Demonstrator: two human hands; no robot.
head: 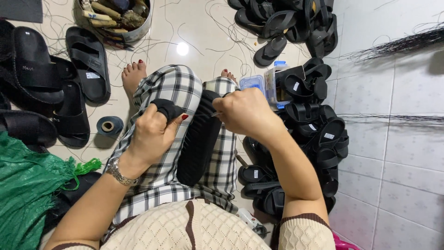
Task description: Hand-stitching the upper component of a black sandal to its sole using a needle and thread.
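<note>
One black moulded rubber sandal (pixel 200 139) lay across the lap, sole upward, resting in the gap between the knees of the checked black-and-white trousers (pixel 178 88). Its long axis ran from near the waist away toward the feet, tilted slightly to the person's right at the far end. Both hands worked at that far end, level with each other.

Left hand (pixel 150 134): closed, fingers curled, the forefinger covered by a black fabric finger guard (pixel 165 109), thumb pressed against it. It sat just beside the sandal's left edge, pinching a fine thread (pixel 199 115) that ran taut across to the other hand. A silver metal wristwatch (pixel 118 172) sat on that wrist.

Right hand (pixel 245 111): closed in a narrow pinch on a thin metal needle or awl (pixel 216 113), tip pointing left toward the sandal's upper edge. Whether the tip touched the rubber could not be told. This hand stood nearer the sandal's toe end.

Surrounding stock: heaps of matching black sandals (pixel 314 134) at right along the white tiled wall (pixel 397 153), more at left, a dark spool of thread (pixel 110 126) on the floor, a green mesh sack (pixel 25 185), a round tin of tools (pixel 118 16).
</note>
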